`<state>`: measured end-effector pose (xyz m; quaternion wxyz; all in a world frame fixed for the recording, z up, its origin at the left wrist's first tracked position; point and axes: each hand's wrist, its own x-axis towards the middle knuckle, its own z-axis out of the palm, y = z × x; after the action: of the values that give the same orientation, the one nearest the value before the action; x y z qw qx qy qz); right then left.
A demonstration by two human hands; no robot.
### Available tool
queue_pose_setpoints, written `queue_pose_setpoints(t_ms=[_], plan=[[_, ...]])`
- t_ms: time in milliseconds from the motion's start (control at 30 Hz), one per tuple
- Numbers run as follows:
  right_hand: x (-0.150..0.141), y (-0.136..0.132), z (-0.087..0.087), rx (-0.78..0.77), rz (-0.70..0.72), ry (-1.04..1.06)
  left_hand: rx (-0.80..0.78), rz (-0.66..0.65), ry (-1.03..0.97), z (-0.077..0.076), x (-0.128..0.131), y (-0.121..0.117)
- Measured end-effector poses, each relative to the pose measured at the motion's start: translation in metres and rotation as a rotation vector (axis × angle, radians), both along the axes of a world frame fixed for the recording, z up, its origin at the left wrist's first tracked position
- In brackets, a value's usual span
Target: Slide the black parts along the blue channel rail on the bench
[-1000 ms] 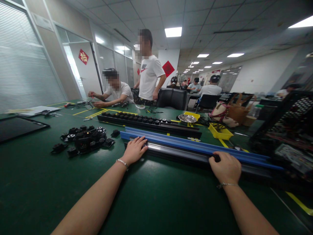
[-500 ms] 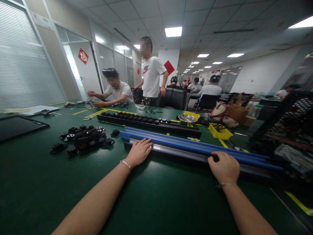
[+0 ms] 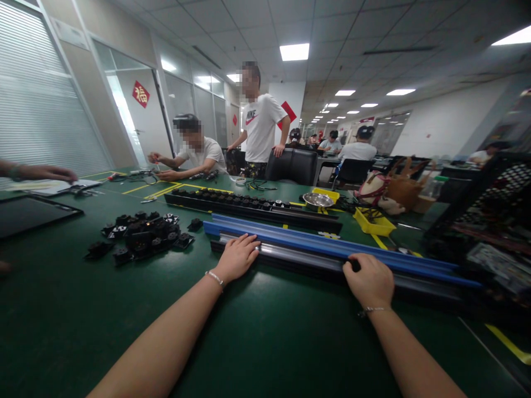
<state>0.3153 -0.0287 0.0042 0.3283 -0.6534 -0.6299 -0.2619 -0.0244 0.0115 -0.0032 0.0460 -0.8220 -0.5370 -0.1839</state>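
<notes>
My left hand (image 3: 238, 257) lies with its fingers stretched out over the left part of a long black rail (image 3: 298, 260), touching its shiny inner face. Further right on the same rail rests my right hand (image 3: 371, 279), its thumb and forefinger curled together. A small dark patch shows between them; whether it is a held piece or the rail itself, I cannot make out. Directly behind the black rail, and parallel to it, runs a long blue rail (image 3: 332, 243). A pile of small black parts (image 3: 149, 235) lies left of the rails.
Behind stands another black rail (image 3: 249, 207) filled with black parts. A metal bowl (image 3: 318, 200) and a yellow tray (image 3: 373, 221) sit at the back right. Another person's hand (image 3: 45, 173) reaches in at left above a dark panel (image 3: 37, 213). Co-workers sit and stand beyond the table.
My right hand has slid left along the black rail. My left hand stays where it was. Another person's hand has come in at the left edge.
</notes>
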Motion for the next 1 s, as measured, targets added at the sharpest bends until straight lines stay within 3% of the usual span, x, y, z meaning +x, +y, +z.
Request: queue_pose_setpoints(t_ms=[333, 1000], plan=[[0.001, 0.000, 0.000, -0.018, -0.024, 0.024, 0.020, 0.027, -0.001, 0.003, 0.014, -0.007], [-0.033, 0.005, -0.005, -0.066, 0.162, 0.010, 0.036, -0.019, 0.020, -0.001, 0.019, -0.009]])
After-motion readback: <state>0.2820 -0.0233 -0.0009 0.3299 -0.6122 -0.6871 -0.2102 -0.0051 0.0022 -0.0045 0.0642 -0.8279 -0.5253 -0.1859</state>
